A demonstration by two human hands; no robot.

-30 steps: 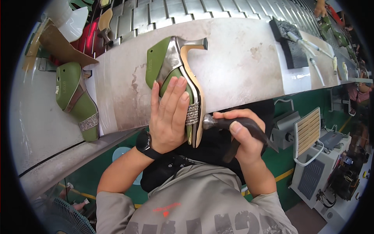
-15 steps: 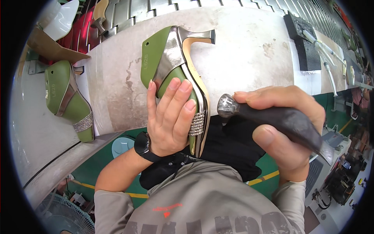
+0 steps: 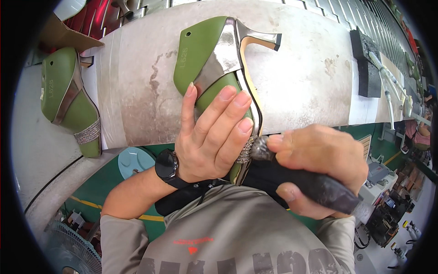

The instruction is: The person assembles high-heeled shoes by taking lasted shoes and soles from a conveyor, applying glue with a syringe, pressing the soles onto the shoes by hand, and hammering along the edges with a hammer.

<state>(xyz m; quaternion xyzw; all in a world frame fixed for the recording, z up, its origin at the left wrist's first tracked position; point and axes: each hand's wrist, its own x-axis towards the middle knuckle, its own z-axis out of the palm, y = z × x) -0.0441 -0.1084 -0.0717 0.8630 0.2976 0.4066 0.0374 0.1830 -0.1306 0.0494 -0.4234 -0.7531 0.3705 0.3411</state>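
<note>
A high-heeled shoe (image 3: 230, 48) on a green last lies on its side on the bench, its sole facing right and its toe over the near edge. Silver metallic straps and a band of rhinestones (image 3: 246, 150) cross it. My left hand (image 3: 212, 137) grips the shoe, fingers stretched across its side and thumb hidden. In my right hand (image 3: 324, 160) is a shoemaker's hammer (image 3: 315, 185) with a dark body, gripped between fingers and thumb. The hammer's round metal face is at the sole edge beside the rhinestones; motion blurs the hand slightly.
A matching shoe (image 3: 75, 100) on its last lies at the left. Behind it are a cardboard piece (image 3: 68, 34) and a metal slat conveyor (image 3: 315, 7). A black block (image 3: 365, 64) and white tubes (image 3: 385, 77) sit at the right. A fan (image 3: 73, 249) stands low left.
The hammer has moved left and down, from apart from the shoe to its sole edge. My left hand stays on the shoe. The whole view has shifted somewhat.
</note>
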